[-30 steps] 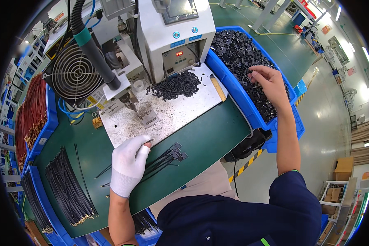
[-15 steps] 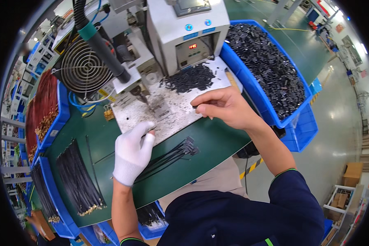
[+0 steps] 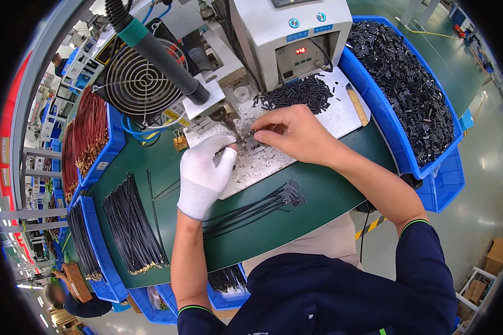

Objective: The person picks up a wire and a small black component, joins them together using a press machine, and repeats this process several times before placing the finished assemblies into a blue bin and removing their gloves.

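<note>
My left hand point(image 3: 209, 173), in a white glove with bare fingertips, pinches at the front of the machine's metal tip point(image 3: 227, 118). A thin black cable point(image 3: 167, 190) runs into it from the left; its held end is too small to make out. My bare right hand point(image 3: 296, 134) is closed at thumb and forefinger on a small black piece point(image 3: 255, 132), close to the left fingertips. Both hands are over the speckled white plate point(image 3: 341, 120). Behind the right hand lies a heap of short black pieces point(image 3: 302, 94). Nearer me, several black cables with connector ends point(image 3: 290, 194) lie on the green table point(image 3: 251, 245).
A blue bin of black parts point(image 3: 399, 89) stands right, beside a wooden-handled tool point(image 3: 357, 105). The white machine box point(image 3: 293, 33) and a fan point(image 3: 145, 81) rise behind. Left are a black cable bundle point(image 3: 131, 223) and blue trays point(image 3: 112, 131) of cables. Another person point(image 3: 84, 301) is at lower left.
Both hands have moved away from me toward the metal tip and come closer together. The whole view has shifted, with the scene now further right.
</note>
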`<act>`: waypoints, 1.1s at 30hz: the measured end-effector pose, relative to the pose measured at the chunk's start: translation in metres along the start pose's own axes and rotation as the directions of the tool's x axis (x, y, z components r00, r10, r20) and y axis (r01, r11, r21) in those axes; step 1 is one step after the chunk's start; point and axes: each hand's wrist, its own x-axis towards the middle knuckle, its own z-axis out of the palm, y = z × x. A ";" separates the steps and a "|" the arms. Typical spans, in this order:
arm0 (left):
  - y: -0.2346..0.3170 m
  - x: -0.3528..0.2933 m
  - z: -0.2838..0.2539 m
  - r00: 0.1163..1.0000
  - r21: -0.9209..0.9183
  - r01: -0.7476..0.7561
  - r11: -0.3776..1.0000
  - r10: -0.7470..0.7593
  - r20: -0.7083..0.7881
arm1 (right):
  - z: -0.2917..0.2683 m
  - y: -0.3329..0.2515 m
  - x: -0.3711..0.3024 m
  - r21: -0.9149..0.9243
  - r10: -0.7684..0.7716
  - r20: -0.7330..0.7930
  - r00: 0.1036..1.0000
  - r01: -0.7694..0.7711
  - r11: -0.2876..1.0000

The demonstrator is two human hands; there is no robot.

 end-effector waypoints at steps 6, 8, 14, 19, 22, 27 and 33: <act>-0.006 0.005 0.007 1.000 -0.024 0.003 1.000 -0.003 -0.019 | 0.011 0.008 0.003 0.091 -0.066 -0.034 0.997 0.069 0.993; -0.006 0.004 0.008 1.000 -0.027 0.021 0.999 -0.022 -0.021 | 0.014 0.011 0.003 0.048 -0.089 -0.028 0.996 0.090 0.995; -0.004 0.005 0.008 0.999 -0.029 0.032 0.999 -0.032 -0.017 | 0.017 0.006 0.004 0.011 -0.047 -0.020 0.999 0.047 0.999; -0.004 0.008 0.010 0.999 -0.029 0.049 0.998 -0.049 -0.018 | 0.017 0.006 0.004 -0.024 -0.077 -0.026 0.997 0.076 0.997; -0.006 0.008 0.011 0.998 -0.026 0.048 0.999 -0.048 -0.031 | 0.017 0.006 0.004 -0.042 -0.107 -0.030 0.994 0.105 0.994; -0.006 0.009 0.010 0.999 0.004 0.046 0.999 -0.046 -0.015 | 0.017 0.006 0.005 -0.026 -0.101 -0.029 0.994 0.100 0.995; -0.007 0.009 0.011 0.999 -0.010 0.042 0.999 -0.043 -0.020 | 0.017 0.005 0.005 -0.038 -0.102 -0.023 0.995 0.101 0.994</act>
